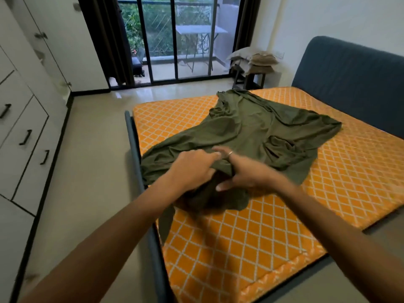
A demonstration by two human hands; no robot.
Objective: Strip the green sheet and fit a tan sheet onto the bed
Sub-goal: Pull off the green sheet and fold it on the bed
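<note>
The green sheet (251, 130) lies loose and bunched across the middle of the bare orange mattress (240, 241), which has a white diamond pattern. My left hand (192, 169) grips a gathered fold at the sheet's near end. My right hand (242, 171), with a ring on one finger, holds the same bunch from the right, thumb under the cloth. Both hands meet over the mattress near its left edge. A stack of tan and beige folded linen and pillows (253, 59) sits on a stool by the window; I cannot pick out the tan sheet within it.
A blue padded headboard (349, 84) stands at the right, and the blue bed frame (140, 180) runs along the left edge. White drawers and wardrobe (24, 132) line the left wall. Open floor (91, 162) lies between them. Glass balcony doors (175, 40) are at the back.
</note>
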